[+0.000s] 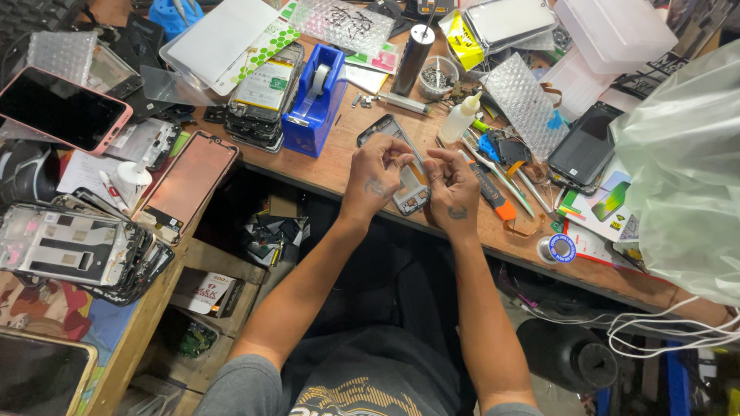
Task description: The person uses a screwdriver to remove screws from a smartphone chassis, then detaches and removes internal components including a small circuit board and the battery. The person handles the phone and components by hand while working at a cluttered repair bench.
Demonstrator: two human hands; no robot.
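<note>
My left hand (pixel 375 173) and my right hand (pixel 453 185) are raised close together over the front edge of a wooden workbench (pixel 339 166). Their fingertips pinch a small, thin pale strip between them; what it is I cannot tell. Right under the hands lies an opened phone frame (pixel 401 166) with its inner parts showing, partly hidden by my fingers. An orange-handled tool (pixel 493 199) lies just right of my right hand.
A blue tape dispenser (pixel 312 96) and a stack of phone bodies (pixel 266 96) stand left of the hands. A small glue bottle (pixel 460 119), tweezers, a dark phone (pixel 583 146) and a solder spool (pixel 561 248) sit to the right. Phone frames (pixel 73 246) cover the left table; a plastic bag (pixel 686 169) hangs at right.
</note>
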